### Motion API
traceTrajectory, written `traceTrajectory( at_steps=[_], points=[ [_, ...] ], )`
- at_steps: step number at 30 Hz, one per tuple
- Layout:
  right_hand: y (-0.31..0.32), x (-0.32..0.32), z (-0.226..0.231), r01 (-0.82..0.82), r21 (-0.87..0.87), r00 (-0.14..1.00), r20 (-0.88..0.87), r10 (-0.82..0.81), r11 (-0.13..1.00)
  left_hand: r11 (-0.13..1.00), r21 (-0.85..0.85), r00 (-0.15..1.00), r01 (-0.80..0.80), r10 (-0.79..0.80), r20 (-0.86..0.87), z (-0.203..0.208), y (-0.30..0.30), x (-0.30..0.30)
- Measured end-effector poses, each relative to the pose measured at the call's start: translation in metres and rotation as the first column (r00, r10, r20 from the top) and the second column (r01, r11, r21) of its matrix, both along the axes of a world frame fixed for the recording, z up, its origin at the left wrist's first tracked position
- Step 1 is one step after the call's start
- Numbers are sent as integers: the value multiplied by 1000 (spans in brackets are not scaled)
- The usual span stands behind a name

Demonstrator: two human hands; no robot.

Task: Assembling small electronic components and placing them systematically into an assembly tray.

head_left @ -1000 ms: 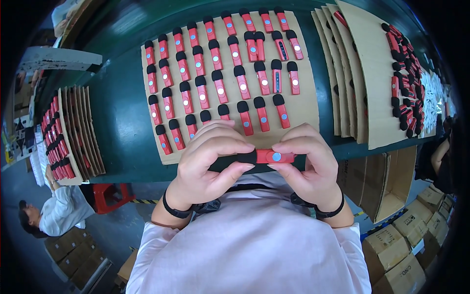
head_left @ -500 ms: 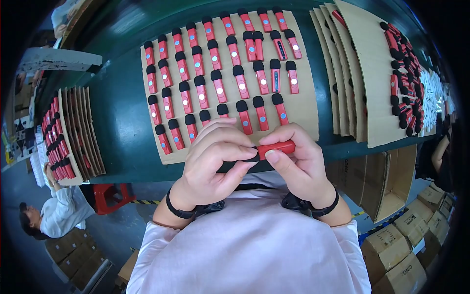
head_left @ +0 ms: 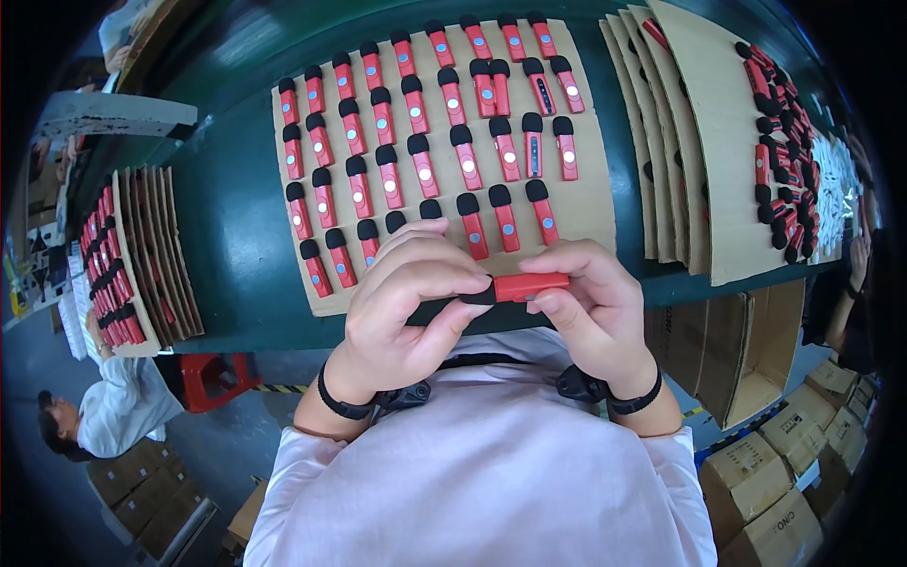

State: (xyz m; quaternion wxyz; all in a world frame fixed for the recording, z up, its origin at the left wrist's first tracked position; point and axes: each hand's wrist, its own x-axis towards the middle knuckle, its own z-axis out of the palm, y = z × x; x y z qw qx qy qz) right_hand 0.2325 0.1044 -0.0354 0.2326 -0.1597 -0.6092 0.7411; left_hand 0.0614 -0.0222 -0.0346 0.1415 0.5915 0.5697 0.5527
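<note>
A small red clip-on microphone (head_left: 520, 287) with a black foam windscreen lies sideways between my hands, just in front of the table's near edge. My left hand (head_left: 402, 307) is closed, pinching the black foam end between thumb and fingers. At the other end, the thumb and forefinger of my right hand (head_left: 600, 307) are closed on the red body. Beyond my hands, a cardboard sheet (head_left: 444, 194) carries rows of similar red microphones (head_left: 423, 165). Most show a round light spot, while a couple show a dark strip. My left fingers cover some in the nearest row.
The green table (head_left: 231, 180) holds upright cardboard sheets (head_left: 156, 250) at left and more sheets (head_left: 666, 142) at right, beside a heap of red microphones (head_left: 784, 156). A red stool (head_left: 213, 378) and a seated person (head_left: 123, 406) are at left. Cartons (head_left: 770, 482) stand lower right.
My right thumb and fingers have shifted right along the microphone, baring more of its red body. My left hand has moved slightly left, still on the foam end.
</note>
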Motion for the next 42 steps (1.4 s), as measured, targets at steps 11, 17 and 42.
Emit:
traceTrajectory(
  at_steps=[11,17,42],
  points=[
    [10,-2,-7,45,500,994,-105,9,865,992,-124,999,12,-8,34,4,1,3],
    [12,-3,-6,59,509,994,-110,-3,859,993,-115,1000,6,-3,26,7,2,4],
    [-3,-5,-7,-21,131,995,102,8,991,996,-87,994,-30,20,-111,6,7,10]
  ],
)
